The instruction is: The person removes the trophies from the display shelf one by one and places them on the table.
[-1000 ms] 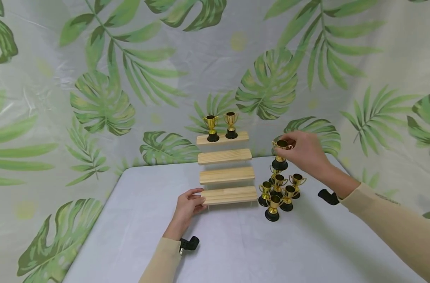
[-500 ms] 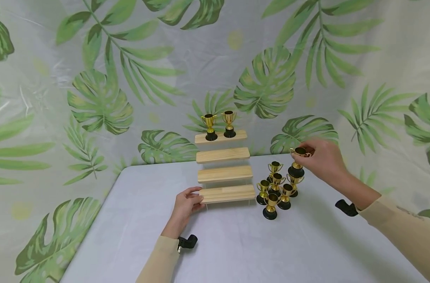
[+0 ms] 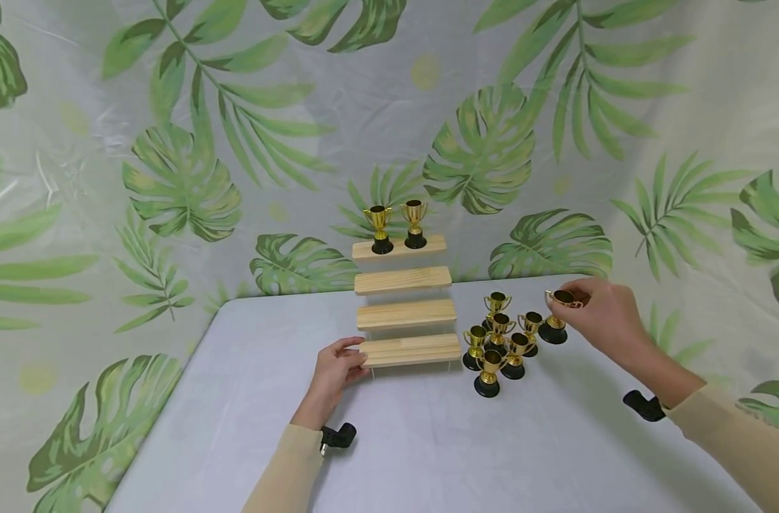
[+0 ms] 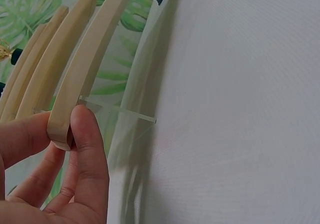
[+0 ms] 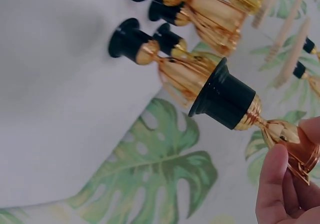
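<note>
My left hand (image 3: 336, 367) pinches the left end of the lowest wooden shelf (image 3: 411, 350) between thumb and fingers; the left wrist view shows a clear leg under that board (image 4: 90, 59). My right hand (image 3: 604, 313) pinches a small gold trophy cup (image 3: 554, 324) with a black base by its cup and handle, upright at the right of a cluster of similar trophies (image 3: 499, 331). In the right wrist view the held trophy (image 5: 230, 96) overlaps the others. Two more trophies (image 3: 414, 224) stand side by side on the top shelf (image 3: 398, 247).
The two middle shelves (image 3: 406, 314) of the stepped rack carry nothing. A white-covered table (image 3: 261, 399) lies under everything, with a leaf-patterned curtain (image 3: 325, 107) behind it. Black wrist cameras (image 3: 339, 435) stick out from both forearms.
My right hand has carried the trophy rightward and downward, from over the back of the cluster to its right side. The left hand keeps its hold on the lowest shelf.
</note>
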Demonstrator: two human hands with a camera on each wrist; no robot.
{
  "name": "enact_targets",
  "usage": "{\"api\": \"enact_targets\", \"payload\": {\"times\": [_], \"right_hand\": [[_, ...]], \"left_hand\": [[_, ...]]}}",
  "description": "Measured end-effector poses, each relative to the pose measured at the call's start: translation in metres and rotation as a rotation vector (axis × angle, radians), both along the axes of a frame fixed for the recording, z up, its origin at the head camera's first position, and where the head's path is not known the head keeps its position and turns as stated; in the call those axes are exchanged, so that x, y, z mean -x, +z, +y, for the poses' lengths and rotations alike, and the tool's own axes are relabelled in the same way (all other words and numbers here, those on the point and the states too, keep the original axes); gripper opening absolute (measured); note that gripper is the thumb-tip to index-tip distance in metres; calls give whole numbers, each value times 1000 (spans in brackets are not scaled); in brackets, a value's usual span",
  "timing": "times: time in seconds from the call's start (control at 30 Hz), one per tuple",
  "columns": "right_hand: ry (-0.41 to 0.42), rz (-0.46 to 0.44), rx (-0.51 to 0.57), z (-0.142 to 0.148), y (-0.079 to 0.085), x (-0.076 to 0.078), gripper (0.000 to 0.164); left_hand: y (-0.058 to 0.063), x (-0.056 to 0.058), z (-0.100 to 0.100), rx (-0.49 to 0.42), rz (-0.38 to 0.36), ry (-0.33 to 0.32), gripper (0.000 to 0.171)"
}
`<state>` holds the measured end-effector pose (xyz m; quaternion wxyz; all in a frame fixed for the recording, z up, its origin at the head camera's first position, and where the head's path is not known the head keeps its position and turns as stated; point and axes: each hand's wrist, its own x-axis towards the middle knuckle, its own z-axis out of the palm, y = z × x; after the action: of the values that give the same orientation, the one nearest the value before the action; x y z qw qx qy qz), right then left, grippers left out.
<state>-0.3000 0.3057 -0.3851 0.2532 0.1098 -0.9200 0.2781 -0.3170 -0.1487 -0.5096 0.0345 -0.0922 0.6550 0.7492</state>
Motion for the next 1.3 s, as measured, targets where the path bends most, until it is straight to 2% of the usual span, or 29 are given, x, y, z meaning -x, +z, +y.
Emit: {"api": "enact_targets", "payload": {"times": [0.27,0.47,0.7,0.87,1.1,1.2,1.3], "right_hand": [[0,6,1,9,-32,-3,26],[0,-42,12,13,-56,-6,32],[-11,-88,-3,15,-75,-4,35],[-8,-106,7,14,-84,-2,37],[5,-109,-15,15,-92,-3,38],[10,-83,-28,16,-95,-2,35],[27,-62,-40,16,-96,-2,33]], "left_hand": [[1,0,-1,16,-1,-5,40],[0,1,-2,28,4,-19,45],[-2,4,-5,28,-6,-37,46],[3,3,-5,32,-22,-56,46],[27,-13,0,30,-13,-67,46],[29,-15,2,26,4,-57,46],[26,-12,2,25,-1,-52,45]]}}
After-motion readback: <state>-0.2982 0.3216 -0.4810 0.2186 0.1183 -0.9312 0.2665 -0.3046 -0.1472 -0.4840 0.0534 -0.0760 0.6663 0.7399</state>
